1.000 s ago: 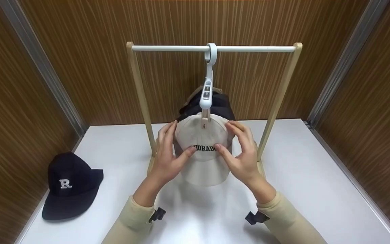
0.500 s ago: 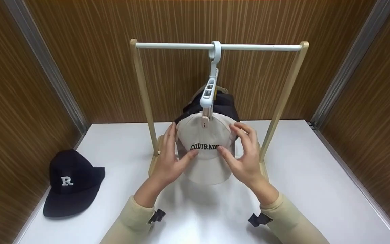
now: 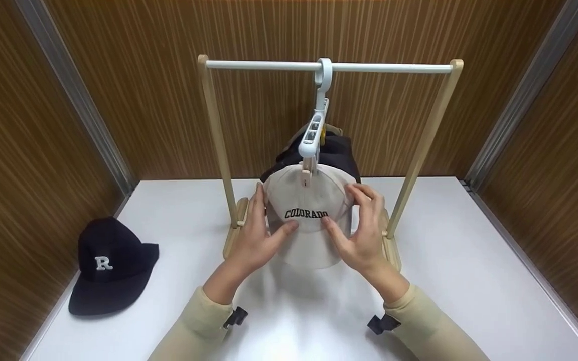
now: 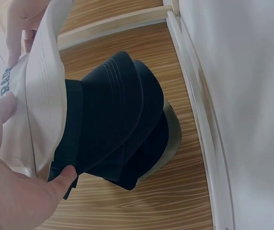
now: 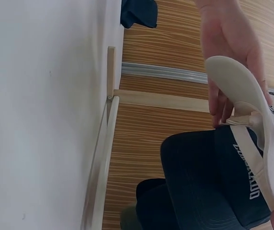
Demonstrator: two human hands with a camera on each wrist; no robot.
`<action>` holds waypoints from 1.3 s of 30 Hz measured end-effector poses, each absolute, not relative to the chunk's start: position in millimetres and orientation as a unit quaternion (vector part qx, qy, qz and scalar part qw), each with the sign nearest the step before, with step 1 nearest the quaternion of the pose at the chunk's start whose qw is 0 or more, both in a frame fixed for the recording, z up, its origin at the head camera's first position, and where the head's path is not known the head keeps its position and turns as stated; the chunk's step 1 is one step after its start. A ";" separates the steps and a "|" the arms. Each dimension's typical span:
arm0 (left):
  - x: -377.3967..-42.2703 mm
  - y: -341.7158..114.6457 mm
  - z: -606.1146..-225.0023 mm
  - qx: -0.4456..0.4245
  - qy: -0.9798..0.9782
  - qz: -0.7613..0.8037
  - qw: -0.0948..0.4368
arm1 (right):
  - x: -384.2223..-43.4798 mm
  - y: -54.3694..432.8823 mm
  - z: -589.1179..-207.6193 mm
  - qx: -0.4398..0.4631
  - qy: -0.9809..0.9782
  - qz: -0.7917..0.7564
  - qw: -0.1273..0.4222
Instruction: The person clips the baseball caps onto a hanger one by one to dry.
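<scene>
A cream baseball cap (image 3: 296, 195) lettered COLORADO hangs from a pale clip (image 3: 306, 176) at the near end of a white hanger (image 3: 312, 131). My left hand (image 3: 259, 243) holds its left side, thumb on the front below the lettering and fingers along the edge. On the other side my right hand (image 3: 368, 240) grips it, thumb at the last letter and fingertips by the side of the crown. Behind it hang several dark caps (image 4: 108, 103) in a row, with a beige one (image 4: 174, 132) farthest back. The right wrist view shows white lettering on the nearest dark cap (image 5: 213, 177).
The hanger hooks over the white rail (image 3: 269, 65) of a rack with wooden posts (image 3: 424, 150). A navy cap (image 3: 118, 240) with a white R lies on the white table (image 3: 469, 281) at the left. Wood-patterned walls (image 3: 133, 100) enclose the sides and back.
My left thumb has slid down off the lettering, so the whole word shows more. The hanger has turned slightly on the rail. Both hands stay on the cream cap; the head view has shifted a little.
</scene>
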State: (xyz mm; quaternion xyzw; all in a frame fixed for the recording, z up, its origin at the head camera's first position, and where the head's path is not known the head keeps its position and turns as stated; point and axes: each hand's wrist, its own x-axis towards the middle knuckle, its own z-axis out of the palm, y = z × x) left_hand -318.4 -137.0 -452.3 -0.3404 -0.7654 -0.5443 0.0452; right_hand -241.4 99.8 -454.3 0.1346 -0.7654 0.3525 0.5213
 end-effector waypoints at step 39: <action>-325.8 -148.5 -463.1 -0.337 -0.769 -0.542 -0.024 | -247.8 95.1 -479.9 0.085 -0.795 0.397 0.451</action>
